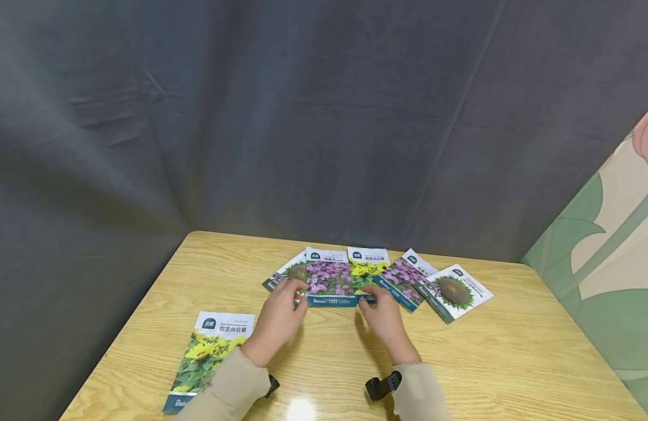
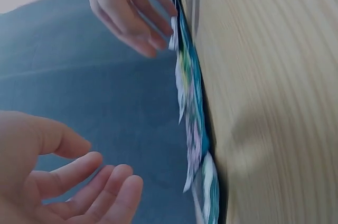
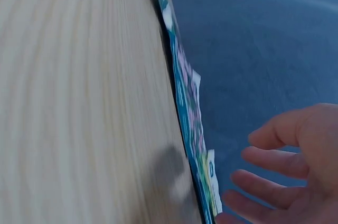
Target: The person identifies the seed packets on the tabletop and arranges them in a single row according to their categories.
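A fan of overlapping flower seed packets lies along the back of the table. At its middle is a purple-flower packet, which partly covers a brown-centred flower packet on its left. To its right lies a yellow-flower packet. My left hand hovers by the purple packet's lower left corner, fingers loosely bent and holding nothing. Over the yellow packet's lower end is my right hand; the right wrist view shows its fingers spread, with nothing between them.
Right of the middle, a slanted purple-flower packet overlaps another brown-centred flower packet. A separate yellow-flower packet lies at the front left, partly under my left sleeve. A dark grey curtain hangs behind the wooden table.
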### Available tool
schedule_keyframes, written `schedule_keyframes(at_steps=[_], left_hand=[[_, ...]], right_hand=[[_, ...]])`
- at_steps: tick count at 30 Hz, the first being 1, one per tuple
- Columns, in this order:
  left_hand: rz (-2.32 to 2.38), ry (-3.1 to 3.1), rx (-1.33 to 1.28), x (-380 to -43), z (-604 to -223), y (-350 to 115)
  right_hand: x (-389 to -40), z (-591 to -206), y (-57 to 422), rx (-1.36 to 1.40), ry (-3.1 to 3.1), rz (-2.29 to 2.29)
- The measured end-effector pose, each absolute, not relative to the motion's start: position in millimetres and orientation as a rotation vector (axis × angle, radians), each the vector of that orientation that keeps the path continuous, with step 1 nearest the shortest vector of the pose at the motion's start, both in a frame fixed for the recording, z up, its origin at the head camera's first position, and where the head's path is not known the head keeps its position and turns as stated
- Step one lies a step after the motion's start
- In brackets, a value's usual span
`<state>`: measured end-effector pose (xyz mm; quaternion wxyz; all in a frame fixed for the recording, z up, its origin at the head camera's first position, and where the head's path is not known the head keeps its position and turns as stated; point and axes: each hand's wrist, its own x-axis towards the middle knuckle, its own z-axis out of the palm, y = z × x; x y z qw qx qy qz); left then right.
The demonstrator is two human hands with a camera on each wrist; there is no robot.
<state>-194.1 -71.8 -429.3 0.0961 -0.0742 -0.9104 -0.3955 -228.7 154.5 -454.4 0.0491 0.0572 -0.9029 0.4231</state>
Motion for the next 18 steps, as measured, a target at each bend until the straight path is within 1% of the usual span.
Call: schedule_keyframes(at_steps=[7, 12, 18], left_hand=[[-1.583, -2.673, -0.307, -214.7, -438.1, -40.5], [-1.871, -2.639, -0.294, -226.7, -447.4, -19.8], [-2.093, -2.574, -0.262, -237.9, -452.0, 1.9]], right_hand=[[-240.0, -455.9, 175.3, 0.109, -2.806, 1.204], [-244.6, -457.9, 186.7, 0.108, -2.812, 1.162], [-248.3, -457.5, 194.7, 0.082, -2.836, 1.168]])
